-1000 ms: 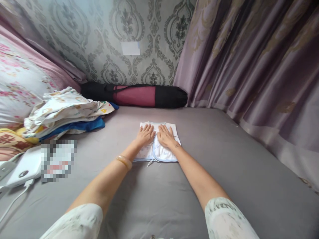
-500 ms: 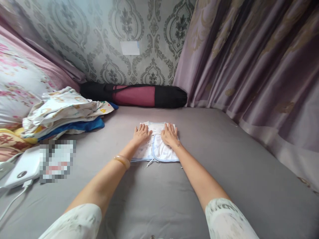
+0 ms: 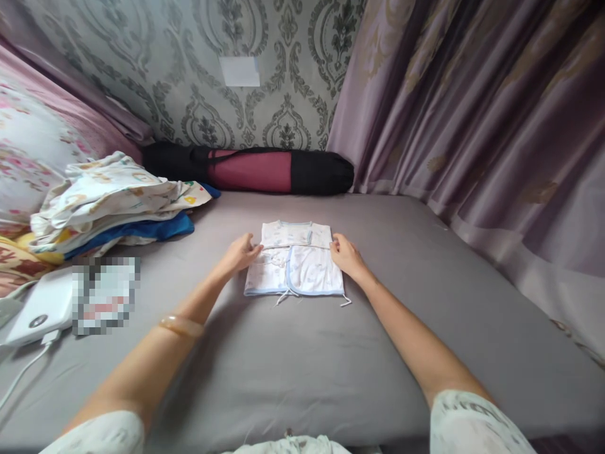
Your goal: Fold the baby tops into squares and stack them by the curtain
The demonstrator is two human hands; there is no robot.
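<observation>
A white baby shirt (image 3: 314, 271) with a faint pale-blue print, light-blue trim and thin white ties lies folded on the grey sheet. Its upper part is turned down over the front, making a flat band along the far side. At the shirt's left edge, my left hand (image 3: 242, 252) is closed, with thumb and fingertips pinching the fabric by the fold. Opposite it, my right hand (image 3: 348, 257) pinches the right edge at about the same height. A bangle (image 3: 182, 326) circles my left forearm.
On the left lie a heap of clothes (image 3: 108, 195), a white power bank (image 3: 42, 309) with a cable, and a pixelated item (image 3: 106, 296). A black and maroon long bag (image 3: 250, 170) rests against the wall. Purple curtains (image 3: 449, 126) hang at the right.
Both hands have moved off the top of the shirt, outward to its left and right edges, and their flat fingers have closed into pinches. The view has tilted slightly downward.
</observation>
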